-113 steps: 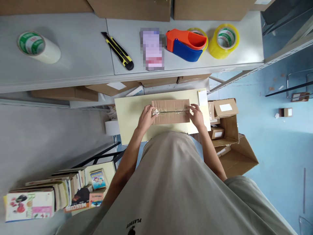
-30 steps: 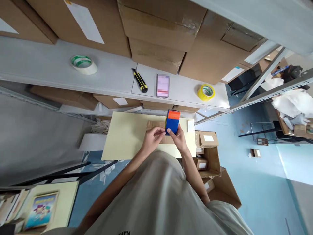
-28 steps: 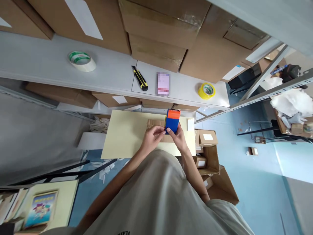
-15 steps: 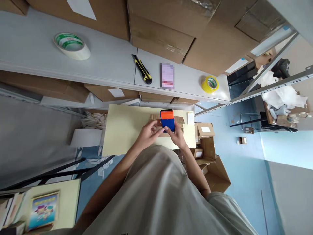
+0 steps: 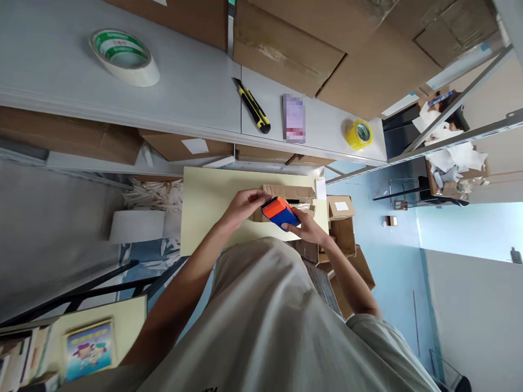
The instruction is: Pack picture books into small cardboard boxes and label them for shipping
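My right hand [image 5: 309, 226] grips a small blue-and-orange box-shaped thing [image 5: 286, 216] with a black end, its thumb on the blue part. The thing is tilted, its orange and black end pointing up and left. My left hand [image 5: 245, 206] is at that black end, fingers pinched together. Whether something thin is between its fingertips is too small to tell. Under both hands an open cardboard box [image 5: 288, 190] lies on the pale yellow table [image 5: 212, 207], partly covered by the hands and the thing.
On the grey shelf [image 5: 183, 92] beyond the table are a white tape roll [image 5: 139, 73], a black-and-yellow utility knife [image 5: 253, 106], a blurred-out pink card [image 5: 295, 118] and a yellow tape roll [image 5: 359, 134]. Several cardboard boxes [image 5: 343, 234] stand right of the table. A white bin [image 5: 137, 226] is at left.
The blue-and-orange thing has turned from upright to tilted left. My left hand has shifted from its lower side to its black end; my right hand still holds it. The view has moved slightly.
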### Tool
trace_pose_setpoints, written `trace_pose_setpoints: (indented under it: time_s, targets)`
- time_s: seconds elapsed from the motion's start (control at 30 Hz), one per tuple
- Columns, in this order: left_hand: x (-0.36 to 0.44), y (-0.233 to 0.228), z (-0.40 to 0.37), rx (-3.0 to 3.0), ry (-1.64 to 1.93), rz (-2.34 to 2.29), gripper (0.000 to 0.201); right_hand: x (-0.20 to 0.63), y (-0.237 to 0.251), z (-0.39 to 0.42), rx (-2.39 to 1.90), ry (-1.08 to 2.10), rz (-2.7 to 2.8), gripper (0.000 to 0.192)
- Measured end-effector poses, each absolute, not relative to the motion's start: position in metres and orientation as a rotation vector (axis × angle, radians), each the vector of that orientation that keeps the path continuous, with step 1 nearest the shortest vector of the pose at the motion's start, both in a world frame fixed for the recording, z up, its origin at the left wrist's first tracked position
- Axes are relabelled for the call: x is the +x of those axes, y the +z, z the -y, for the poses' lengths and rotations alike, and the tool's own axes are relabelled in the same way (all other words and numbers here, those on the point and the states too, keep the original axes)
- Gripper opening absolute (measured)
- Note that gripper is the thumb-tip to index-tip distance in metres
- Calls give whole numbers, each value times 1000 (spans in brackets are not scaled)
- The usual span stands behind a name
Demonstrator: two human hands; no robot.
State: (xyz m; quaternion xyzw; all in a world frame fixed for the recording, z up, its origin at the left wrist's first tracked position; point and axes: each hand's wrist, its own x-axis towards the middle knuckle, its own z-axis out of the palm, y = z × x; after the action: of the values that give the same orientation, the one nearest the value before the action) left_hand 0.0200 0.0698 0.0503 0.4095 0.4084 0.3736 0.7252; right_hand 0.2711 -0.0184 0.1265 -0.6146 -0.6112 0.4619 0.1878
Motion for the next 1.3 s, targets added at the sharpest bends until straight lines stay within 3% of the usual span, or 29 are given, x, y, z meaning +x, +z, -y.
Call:
trace_pose_setpoints:
  time_s: [0.23,0.4,0.57,0.9,1.3]
  targets:
    - [33,6,-47,719,849,-1007,29,274,127,-1,-1955,1362,1928,56]
    - [48,-16,-19,621,958,-1145,22,277,140,-29,-2029,1558,2009,64]
    - [33,-45,-26,413,1072,-1308,19,298,196,-65,-2200,1758,2066,70]
    - [49,-91,-38,218,972,-1317,21,253,242,-104,-2488,1515,2285,71]
    - [105,-131,-33,296,923,-1406,19,189,233,-109,-2645,835,2768,70]
